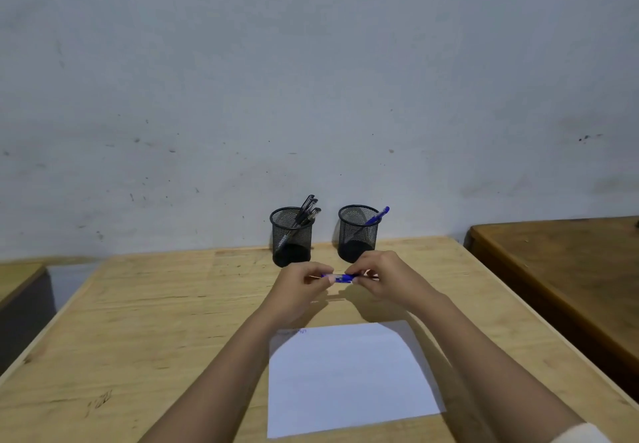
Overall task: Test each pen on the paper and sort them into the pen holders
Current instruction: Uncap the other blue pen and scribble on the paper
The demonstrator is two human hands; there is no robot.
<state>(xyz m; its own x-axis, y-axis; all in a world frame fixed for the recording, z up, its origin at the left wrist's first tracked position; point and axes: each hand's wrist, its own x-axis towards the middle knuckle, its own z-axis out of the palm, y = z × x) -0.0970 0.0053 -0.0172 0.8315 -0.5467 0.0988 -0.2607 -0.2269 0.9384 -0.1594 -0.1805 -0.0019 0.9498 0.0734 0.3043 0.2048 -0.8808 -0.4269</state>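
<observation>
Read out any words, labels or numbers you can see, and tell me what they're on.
No text here can be read.
On the paper: small blue marks at its far left corner, too small to read.
On the blue pen: any print is too blurred to read.

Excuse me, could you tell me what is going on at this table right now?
A person is sorting pens. The left hand and the right hand pinch a blue pen held level above the wooden table, just beyond the white paper, which bears a small blue scribble near its far left corner. Against the wall, the left holder has several black pens and the right holder has a lone blue pen.
</observation>
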